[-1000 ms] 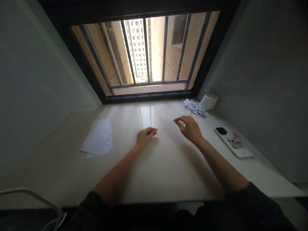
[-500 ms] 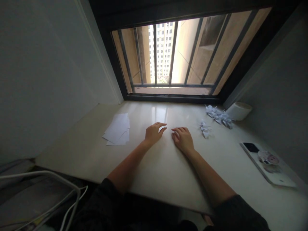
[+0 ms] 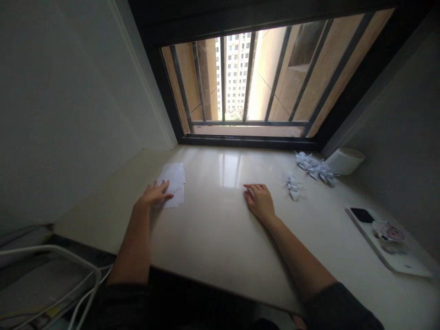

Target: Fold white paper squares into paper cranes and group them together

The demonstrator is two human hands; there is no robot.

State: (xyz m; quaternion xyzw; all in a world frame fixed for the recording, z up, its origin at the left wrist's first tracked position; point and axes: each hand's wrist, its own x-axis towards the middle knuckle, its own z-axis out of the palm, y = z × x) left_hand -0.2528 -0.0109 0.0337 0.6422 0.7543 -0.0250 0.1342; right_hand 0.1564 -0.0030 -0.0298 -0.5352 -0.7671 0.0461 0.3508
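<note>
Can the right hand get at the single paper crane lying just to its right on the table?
Probably yes: the right hand rests flat on the table, close beside the paper crane, with only bare tabletop between them.

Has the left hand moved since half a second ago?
Yes. The left hand went left, away from the right hand, and now its fingers rest on the stack of white sheets.

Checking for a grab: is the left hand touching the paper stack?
Touching. The head view shows the left hand with its fingers lying flat over the near corner of the paper stack.
</note>
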